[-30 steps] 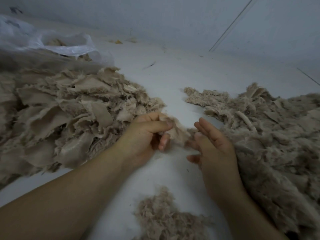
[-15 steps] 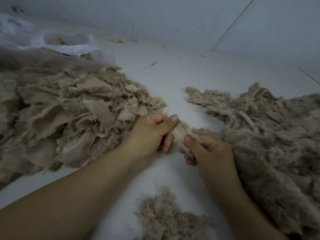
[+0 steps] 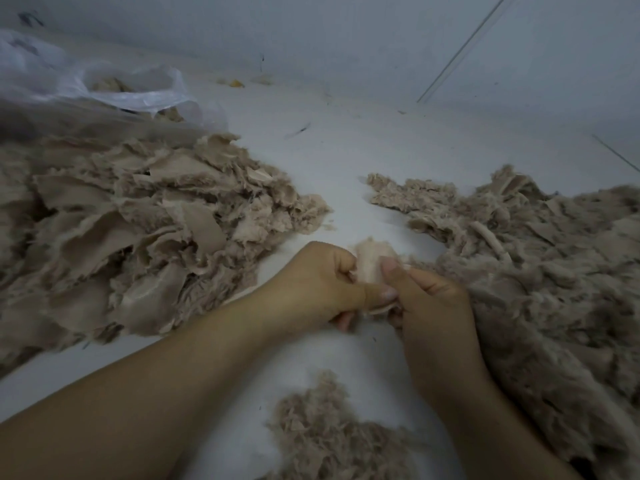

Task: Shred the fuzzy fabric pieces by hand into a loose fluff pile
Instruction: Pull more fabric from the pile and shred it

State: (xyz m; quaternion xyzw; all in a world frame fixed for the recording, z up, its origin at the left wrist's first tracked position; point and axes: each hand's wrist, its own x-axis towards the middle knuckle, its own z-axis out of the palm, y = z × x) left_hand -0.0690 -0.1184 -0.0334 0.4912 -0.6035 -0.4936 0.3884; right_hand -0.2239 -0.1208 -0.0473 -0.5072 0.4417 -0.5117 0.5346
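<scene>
Bare workroom floor, heaps of torn beige fabric scraps [image 3: 138,230], plain pale wall [image 3: 346,36], plastic bag [image 3: 104,88]

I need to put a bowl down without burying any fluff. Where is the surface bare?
Bare: the strip running away between the fabric heap and the shredded pile, up to the wall. Crowded: around both hands, and near the small fluff clump.

You have two hands at work, the left hand [image 3: 311,289] and the right hand [image 3: 433,306], pinching one fabric piece [image 3: 369,259] between them. Around that piece you can count three heaps: one pile of torn fabric [image 3: 138,230] to its left, one fluffier mass [image 3: 536,271] to its right, one small fluff pile [image 3: 329,434] nearer you. One plastic bag [image 3: 104,88] lies beyond the left heap.
</scene>
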